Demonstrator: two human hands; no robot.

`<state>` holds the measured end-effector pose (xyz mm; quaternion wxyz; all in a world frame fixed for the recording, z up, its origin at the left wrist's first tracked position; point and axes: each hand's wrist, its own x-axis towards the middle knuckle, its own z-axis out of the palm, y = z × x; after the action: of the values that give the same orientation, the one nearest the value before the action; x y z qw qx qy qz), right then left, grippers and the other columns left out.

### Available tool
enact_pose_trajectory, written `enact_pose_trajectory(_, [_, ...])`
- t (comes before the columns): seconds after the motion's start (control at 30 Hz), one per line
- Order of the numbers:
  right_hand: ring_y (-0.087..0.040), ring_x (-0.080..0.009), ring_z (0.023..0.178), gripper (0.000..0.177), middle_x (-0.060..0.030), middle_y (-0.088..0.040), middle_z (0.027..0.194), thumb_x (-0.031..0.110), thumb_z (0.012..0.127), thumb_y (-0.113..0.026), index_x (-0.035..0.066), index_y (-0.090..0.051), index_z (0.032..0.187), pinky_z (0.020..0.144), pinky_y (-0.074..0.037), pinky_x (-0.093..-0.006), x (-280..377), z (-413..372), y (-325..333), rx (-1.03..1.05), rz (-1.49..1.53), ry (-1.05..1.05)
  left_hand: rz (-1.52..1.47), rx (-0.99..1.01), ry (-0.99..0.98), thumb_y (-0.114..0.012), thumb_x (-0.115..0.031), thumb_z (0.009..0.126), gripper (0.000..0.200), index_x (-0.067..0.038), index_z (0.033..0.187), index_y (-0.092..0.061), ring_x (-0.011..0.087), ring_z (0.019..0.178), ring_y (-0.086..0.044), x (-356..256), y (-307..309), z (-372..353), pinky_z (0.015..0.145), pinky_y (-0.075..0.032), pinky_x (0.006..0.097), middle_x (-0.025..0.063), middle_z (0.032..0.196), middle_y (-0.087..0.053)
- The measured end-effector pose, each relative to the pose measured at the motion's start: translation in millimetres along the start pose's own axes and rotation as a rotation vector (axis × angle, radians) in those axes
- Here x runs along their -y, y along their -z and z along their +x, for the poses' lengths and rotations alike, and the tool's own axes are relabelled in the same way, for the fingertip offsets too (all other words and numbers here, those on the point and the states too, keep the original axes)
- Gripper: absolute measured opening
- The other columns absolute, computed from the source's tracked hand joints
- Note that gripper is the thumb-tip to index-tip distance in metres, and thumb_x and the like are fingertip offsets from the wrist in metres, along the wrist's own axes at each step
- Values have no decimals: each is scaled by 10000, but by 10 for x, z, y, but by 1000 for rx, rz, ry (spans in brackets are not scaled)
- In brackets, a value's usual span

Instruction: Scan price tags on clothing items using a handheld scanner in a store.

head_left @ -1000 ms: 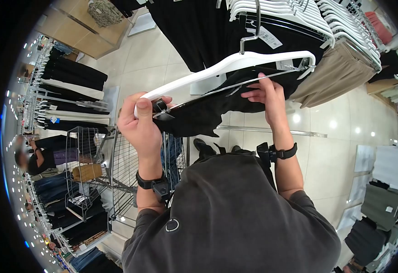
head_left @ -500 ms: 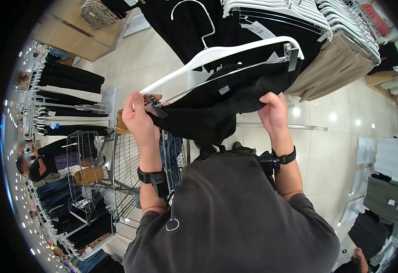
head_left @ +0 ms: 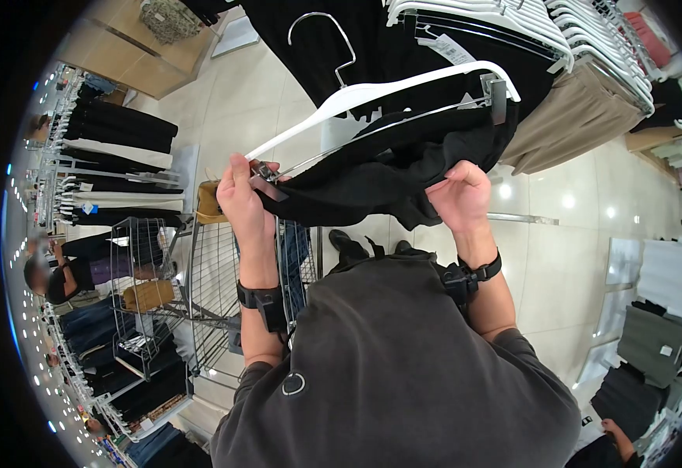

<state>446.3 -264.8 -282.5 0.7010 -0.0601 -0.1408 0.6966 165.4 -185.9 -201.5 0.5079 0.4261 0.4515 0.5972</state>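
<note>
A white hanger [head_left: 372,95] with a metal hook and a clip bar is held up in front of me, tilted higher on the right. My left hand [head_left: 243,204] is closed around its left end, thumb on top, right at the metal clip [head_left: 266,184]. From the clips hangs a black garment [head_left: 341,187], its waistband gathered and folded. My right hand [head_left: 463,199] is at the garment's lower right edge, thumb bent over the cloth and fingertips partly hidden in the folds. The right clip [head_left: 499,101] sits above that hand.
Close ahead, a rack carries white hangers [head_left: 505,23] with black garments and brown trousers [head_left: 579,117]. Wire carts [head_left: 216,269] stand at my left, one with jeans [head_left: 294,257] inside. Another person [head_left: 68,273] is farther left; an arm [head_left: 620,441] shows at lower right.
My right hand has shifted slightly down and left along the garment, turning more palm into view. The cloth is more bunched, and its label has gone out of sight. My left hand keeps its hold.
</note>
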Motion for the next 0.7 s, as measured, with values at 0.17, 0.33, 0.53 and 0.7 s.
enact_pose_trajectory(0.17, [-608, -303, 973, 282, -155, -656, 1018, 67, 726, -446, -52, -605, 927, 922, -444, -407, 27, -26, 181, -60, -3, -17, -11, -10, 1, -510, -368, 999, 391, 3, 880, -543, 154, 443, -546, -33, -28, -27, 471, -529, 295, 168, 729, -639])
enact_pose_trajectory(0.33, [-601, -314, 1086, 391, -168, -654, 1120, 60, 731, -449, -49, -607, 1073, 990, -430, -428, 35, -43, 63, -63, -39, -11, -24, -15, -43, -502, -378, 1000, 387, -7, 898, -542, 144, 443, -538, 5, -58, -35, 447, -507, 269, 158, 735, -641])
enact_pose_trajectory(0.53, [-610, -280, 1094, 299, -141, -654, 1151, 92, 826, -518, -20, -614, 1086, 963, -460, -424, 14, -11, -202, -178, -152, -5, -64, 65, -157, -543, -333, 988, 384, 45, 922, -560, 207, 647, -653, -7, -15, -90, 594, -589, 343, 168, 790, -666])
enact_pose_trajectory(0.7, [-643, -170, 905, 190, -46, -639, 965, 148, 869, -659, 72, -559, 1012, 795, -519, -356, -315, 82, -349, -615, -698, 9, -1, 119, -285, -559, -321, 981, 370, 47, 946, -566, 208, 737, -666, -107, -132, -271, 662, -582, 344, 162, 817, -675])
